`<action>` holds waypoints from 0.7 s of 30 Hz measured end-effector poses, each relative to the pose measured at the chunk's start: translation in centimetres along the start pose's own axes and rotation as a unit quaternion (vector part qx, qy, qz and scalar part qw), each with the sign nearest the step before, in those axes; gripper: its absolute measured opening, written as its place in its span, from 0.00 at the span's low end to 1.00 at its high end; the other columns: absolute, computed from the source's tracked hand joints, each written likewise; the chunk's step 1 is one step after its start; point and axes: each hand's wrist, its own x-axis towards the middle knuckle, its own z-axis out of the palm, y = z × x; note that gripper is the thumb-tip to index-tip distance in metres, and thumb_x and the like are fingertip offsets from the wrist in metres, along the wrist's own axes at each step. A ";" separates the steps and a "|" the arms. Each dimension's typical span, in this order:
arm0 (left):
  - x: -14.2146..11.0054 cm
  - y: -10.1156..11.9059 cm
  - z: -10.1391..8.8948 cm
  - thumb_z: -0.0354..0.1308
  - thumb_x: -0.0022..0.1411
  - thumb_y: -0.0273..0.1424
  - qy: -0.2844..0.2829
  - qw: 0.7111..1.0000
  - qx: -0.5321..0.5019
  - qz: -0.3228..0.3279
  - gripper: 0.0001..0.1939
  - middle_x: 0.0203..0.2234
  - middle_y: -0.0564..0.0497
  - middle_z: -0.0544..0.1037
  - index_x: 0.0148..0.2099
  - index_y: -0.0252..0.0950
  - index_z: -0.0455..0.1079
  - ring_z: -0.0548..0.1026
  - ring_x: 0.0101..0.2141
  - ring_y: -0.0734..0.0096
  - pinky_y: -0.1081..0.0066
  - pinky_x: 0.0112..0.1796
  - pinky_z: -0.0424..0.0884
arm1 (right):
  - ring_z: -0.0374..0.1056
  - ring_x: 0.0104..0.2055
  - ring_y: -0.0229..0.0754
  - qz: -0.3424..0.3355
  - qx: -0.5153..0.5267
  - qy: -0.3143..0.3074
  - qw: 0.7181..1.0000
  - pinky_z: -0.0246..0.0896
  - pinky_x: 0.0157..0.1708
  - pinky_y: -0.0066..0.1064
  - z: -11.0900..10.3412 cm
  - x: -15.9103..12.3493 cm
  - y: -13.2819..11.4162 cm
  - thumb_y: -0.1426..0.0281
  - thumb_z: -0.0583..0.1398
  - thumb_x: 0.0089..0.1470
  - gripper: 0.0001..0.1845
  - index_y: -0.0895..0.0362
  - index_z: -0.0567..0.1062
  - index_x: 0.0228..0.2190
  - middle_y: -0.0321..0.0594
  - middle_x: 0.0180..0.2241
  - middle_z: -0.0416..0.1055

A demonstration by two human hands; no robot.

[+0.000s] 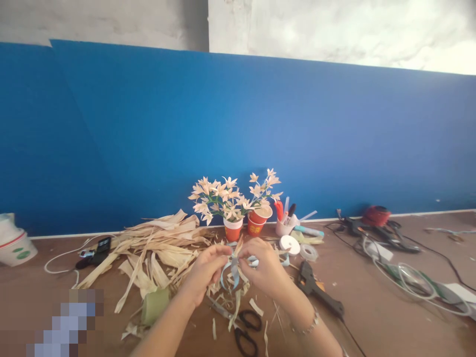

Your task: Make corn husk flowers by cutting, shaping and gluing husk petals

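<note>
My left hand [205,271] and my right hand [265,264] meet over the middle of the table, thumb and fingers closed in a pinch on each. Between them a light blue ribbon [235,273] hangs in a loop, and both hands appear to grip it. A pale pointed piece, perhaps husk, sticks up behind the ribbon; whether it is held too is unclear. Below the hands lie scissors [245,327] with black handles, among scraps of husk. Just beyond stand two red cups, one holding pale husk flowers [219,196] on green stems.
Dried corn husks [163,243] pile up on the left, near a green roll [155,306]. A glue gun [320,290] with its cord lies right of my right arm. Behind it are tape [308,252], a white spool [289,245] and a pen cup [284,227]. Cables [412,282] spread far right.
</note>
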 end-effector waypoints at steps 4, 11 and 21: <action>-0.4 0.1 1.0 0.62 0.49 0.35 -0.035 0.998 0.046 0.010 0.21 0.32 0.50 0.75 0.46 0.34 0.67 0.63 0.13 0.85 0.79 0.13 0.47 | 0.67 0.34 0.43 0.018 -0.035 0.019 0.999 0.55 0.37 0.35 0.4 -0.1 0.1 0.80 0.59 0.42 0.07 0.57 0.73 0.23 0.38 0.26 0.73; 0.2 -1.7 1.9 0.59 0.51 0.35 0.047 0.994 0.093 0.036 0.13 0.13 0.55 0.71 0.37 0.32 0.69 0.60 0.10 0.81 0.80 0.13 0.54 | 0.67 0.36 0.45 0.053 -0.032 -0.009 0.998 0.55 0.40 0.37 0.7 -0.1 -0.4 0.80 0.58 0.42 0.10 0.56 0.72 0.28 0.38 0.29 0.74; -0.2 -0.8 1.7 0.62 0.48 0.34 0.003 0.997 0.031 0.076 0.11 0.14 0.56 0.71 0.32 0.33 0.70 0.68 0.18 0.77 0.79 0.19 0.63 | 0.66 0.28 0.38 0.253 0.417 -0.103 0.867 0.57 0.31 0.30 0.4 0.2 0.7 0.69 0.62 0.43 0.13 0.56 0.67 0.33 0.34 0.24 0.70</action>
